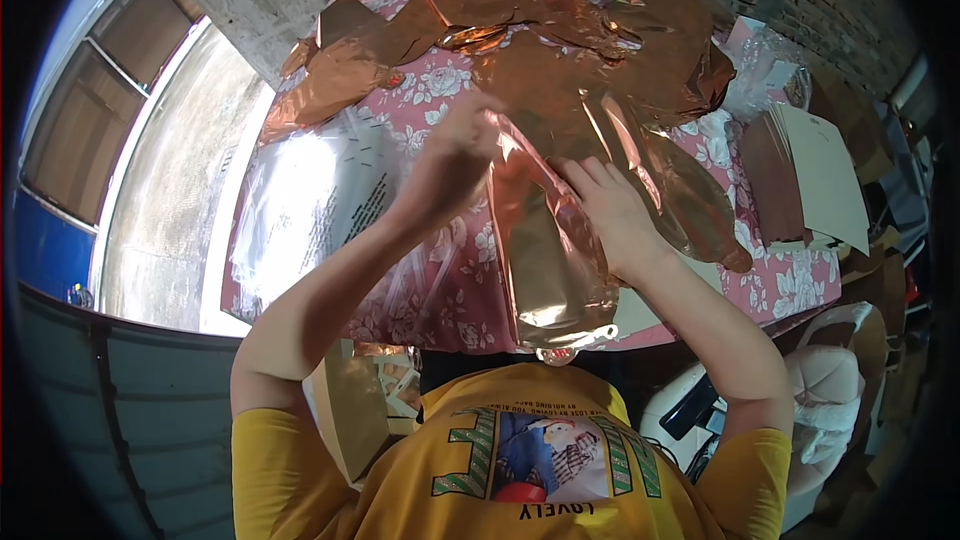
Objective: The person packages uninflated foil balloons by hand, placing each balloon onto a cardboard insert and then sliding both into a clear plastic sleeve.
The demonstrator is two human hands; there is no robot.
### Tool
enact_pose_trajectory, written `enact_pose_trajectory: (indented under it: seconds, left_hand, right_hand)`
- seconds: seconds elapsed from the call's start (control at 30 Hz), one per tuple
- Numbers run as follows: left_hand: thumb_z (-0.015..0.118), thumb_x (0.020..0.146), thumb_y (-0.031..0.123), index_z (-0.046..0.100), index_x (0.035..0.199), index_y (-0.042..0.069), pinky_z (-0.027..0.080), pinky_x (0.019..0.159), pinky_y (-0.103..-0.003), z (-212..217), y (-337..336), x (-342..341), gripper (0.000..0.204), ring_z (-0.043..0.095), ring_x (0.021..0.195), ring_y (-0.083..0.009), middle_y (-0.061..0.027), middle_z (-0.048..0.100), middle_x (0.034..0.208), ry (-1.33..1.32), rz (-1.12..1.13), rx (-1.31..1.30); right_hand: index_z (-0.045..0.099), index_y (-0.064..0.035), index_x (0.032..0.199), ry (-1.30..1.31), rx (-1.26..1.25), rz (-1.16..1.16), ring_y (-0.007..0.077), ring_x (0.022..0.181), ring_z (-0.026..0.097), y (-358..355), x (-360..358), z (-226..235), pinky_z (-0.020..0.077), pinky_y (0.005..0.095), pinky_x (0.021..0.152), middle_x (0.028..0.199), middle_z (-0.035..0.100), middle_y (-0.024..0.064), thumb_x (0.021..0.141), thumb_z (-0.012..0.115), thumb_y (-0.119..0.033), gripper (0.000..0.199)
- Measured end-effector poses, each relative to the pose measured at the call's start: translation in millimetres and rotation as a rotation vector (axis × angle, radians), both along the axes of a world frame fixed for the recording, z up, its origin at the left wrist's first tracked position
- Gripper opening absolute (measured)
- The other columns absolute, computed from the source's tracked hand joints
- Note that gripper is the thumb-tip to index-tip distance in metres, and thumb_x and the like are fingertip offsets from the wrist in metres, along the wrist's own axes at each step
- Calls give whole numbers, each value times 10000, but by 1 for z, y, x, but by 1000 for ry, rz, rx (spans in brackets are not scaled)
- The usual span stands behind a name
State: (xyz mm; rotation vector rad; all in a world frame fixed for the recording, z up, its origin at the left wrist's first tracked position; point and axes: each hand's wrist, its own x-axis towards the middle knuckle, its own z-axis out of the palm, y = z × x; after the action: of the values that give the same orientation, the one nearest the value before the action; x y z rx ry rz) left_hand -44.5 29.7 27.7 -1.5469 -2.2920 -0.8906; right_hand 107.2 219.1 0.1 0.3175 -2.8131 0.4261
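Note:
A flat rose-gold foil balloon lies lengthwise on the table before me, its near end with a small tab at the table's front edge. My left hand is closed on the far part of its foil edge and holds that fold raised. The fingertips are partly hidden and a little blurred. To the right, my right hand rests on the foil with its fingers stretched out flat. Beyond and beside both hands spreads a pile of similar copper-coloured foil balloons, overlapping one another.
A pink flowered cloth covers the table. Clear plastic bags lie at the left, shining in the light. Cream and brown cards stack at the right, near crumpled clear plastic. A white padded chair stands at lower right.

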Motion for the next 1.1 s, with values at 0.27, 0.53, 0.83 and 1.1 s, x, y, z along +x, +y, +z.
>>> enact_pose_trajectory:
  seconds: [0.27, 0.53, 0.83, 1.1]
  left_hand:
    - [594, 942, 244, 448, 1380, -37, 290, 1146, -484, -16, -29, 50, 541, 313, 1417, -401, -220, 364, 1497, 60, -65, -297]
    - [635, 928, 216, 431, 1389, -80, 295, 1145, -465, -25, -27, 63, 585, 337, 1400, -410, -247, 417, 1452, 54, -64, -228]
    - [636, 924, 254, 422, 1408, -54, 281, 1150, -463, -22, -19, 74, 612, 342, 1397, -393, -260, 389, 1458, 94, -25, -286]
    - [627, 905, 298, 498, 1375, 58, 315, 1111, -481, -26, -18, 74, 543, 412, 1310, -395, -253, 446, 1373, 272, -57, -258]
  right_hand:
    - [521, 42, 1287, -36, -13, -1, 283, 1151, 453, 1, 9, 13, 379, 361, 1025, 1318, 464, 108, 684, 637, -15, 616]
    - [467, -39, 1369, 60, 2, 21, 341, 1052, 495, -5, 8, 14, 440, 377, 947, 1219, 499, 128, 665, 603, 42, 722]
    - [574, 24, 1249, 148, 142, 44, 263, 1107, 500, 0, -2, 2, 409, 356, 979, 1289, 525, 102, 773, 581, -88, 489]
    - [580, -32, 1246, 183, -205, 30, 298, 1112, 541, 8, -5, -4, 446, 385, 970, 1248, 572, 116, 825, 579, -37, 421]
